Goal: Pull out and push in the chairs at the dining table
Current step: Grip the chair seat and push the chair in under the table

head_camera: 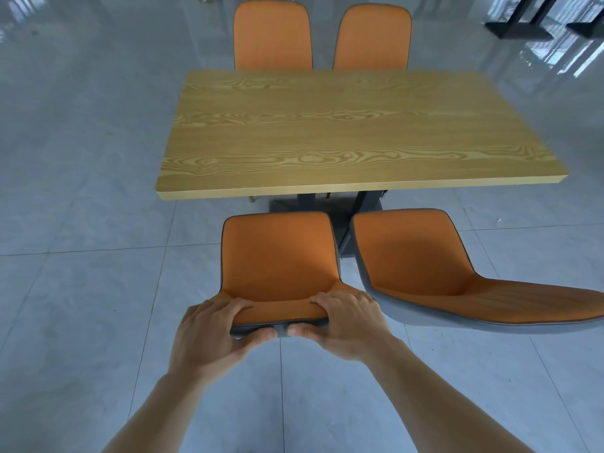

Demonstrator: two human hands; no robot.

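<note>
Gripping the near left chair (277,256) top, left hand (209,335) and right hand (346,325) both closed.

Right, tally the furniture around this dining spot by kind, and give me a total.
Orange chairs: 4. The near-left chair, gripped at its backrest top by both hands, left and right; the near-right chair; the far-left chair; the far-right chair.
Wooden dining table: 1.
Total: 5.

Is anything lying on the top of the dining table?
No, the wooden table top shows only bare grain from edge to edge.
</note>
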